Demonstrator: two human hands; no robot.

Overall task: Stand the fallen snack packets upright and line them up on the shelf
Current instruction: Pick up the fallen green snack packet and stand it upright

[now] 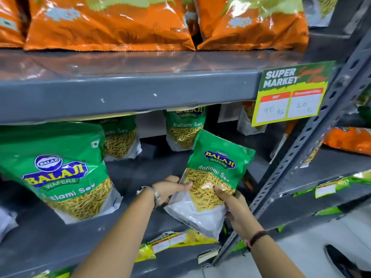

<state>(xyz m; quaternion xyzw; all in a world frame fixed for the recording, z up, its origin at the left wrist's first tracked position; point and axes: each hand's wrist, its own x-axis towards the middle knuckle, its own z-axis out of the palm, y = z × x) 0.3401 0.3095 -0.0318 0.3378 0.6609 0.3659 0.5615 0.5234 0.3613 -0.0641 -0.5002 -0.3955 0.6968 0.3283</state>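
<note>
While both hands, left, right, grip it, green packet upright, top tilted right.

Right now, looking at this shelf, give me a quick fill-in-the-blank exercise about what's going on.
1. The held packet is gripped by ____ hands.
2. Its printed flavour reads Ratlami ____.
3. The packets on the upper shelf are mainly ____ in colour.
4. The price tag is headed Super ____.

Missing words: both; Sev; orange; Market
</note>
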